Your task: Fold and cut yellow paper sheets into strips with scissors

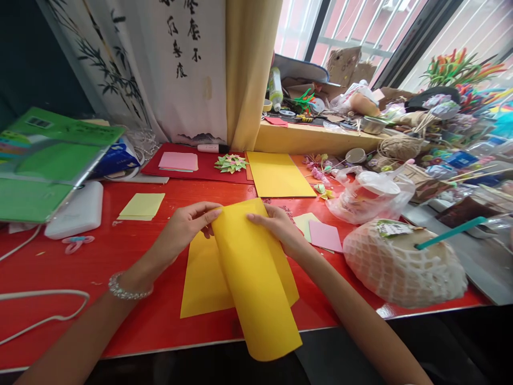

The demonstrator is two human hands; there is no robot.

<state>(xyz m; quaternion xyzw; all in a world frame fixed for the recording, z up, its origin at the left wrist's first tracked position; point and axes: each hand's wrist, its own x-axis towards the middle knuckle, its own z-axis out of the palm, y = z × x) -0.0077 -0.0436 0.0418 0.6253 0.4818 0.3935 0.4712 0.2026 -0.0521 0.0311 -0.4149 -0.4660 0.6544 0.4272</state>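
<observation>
A large yellow paper sheet (252, 272) lies curled over on the red table (132, 321), its near end hanging past the front edge. My left hand (188, 224) pinches the sheet's far left corner. My right hand (276, 222) pinches the far right edge of the same sheet, fingers closed on it. A beaded bracelet (126, 289) circles my left wrist. A flatter part of the yellow paper rests on the table under the curl.
Another yellow sheet (278, 174) lies further back, beside a folded paper flower (230, 163) and pink notes (178, 160). Pale yellow paper (142, 206) sits left. A net-wrapped coconut with straw (401, 262), a plastic bag (372, 195) and heavy clutter fill the right. Green books (44, 160) stand left.
</observation>
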